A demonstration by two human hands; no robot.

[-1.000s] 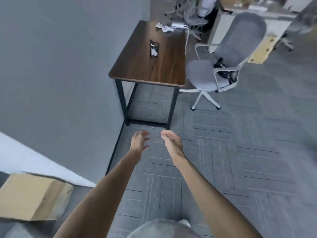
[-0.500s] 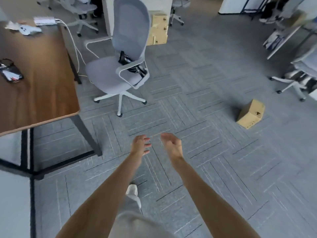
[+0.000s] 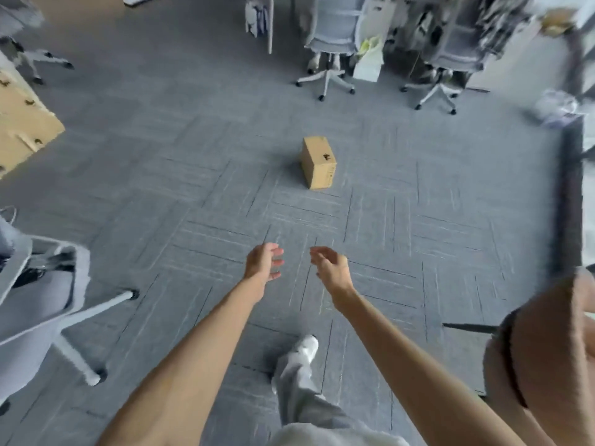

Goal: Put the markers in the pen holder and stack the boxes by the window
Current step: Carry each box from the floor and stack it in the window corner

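A small brown cardboard box (image 3: pixel 318 162) lies on the grey carpet, ahead of me and slightly right of centre. My left hand (image 3: pixel 263 263) and my right hand (image 3: pixel 330 268) are stretched out in front of me, side by side, well short of the box. Both hold nothing, with fingers apart and loosely curled. A larger cardboard box (image 3: pixel 22 123) shows at the left edge. No markers or pen holder are in view.
A grey office chair (image 3: pixel 42 304) stands close on my left. More office chairs (image 3: pixel 331 37) and clutter line the far side. A dark table leg (image 3: pixel 570 201) and a brown rounded tabletop (image 3: pixel 553 342) are on my right. My white shoe (image 3: pixel 304 347) steps forward.
My view has swung right, away from the wooden desk. The small box went from far right to ahead of me and nearer. Both hands stay empty, held out in front.
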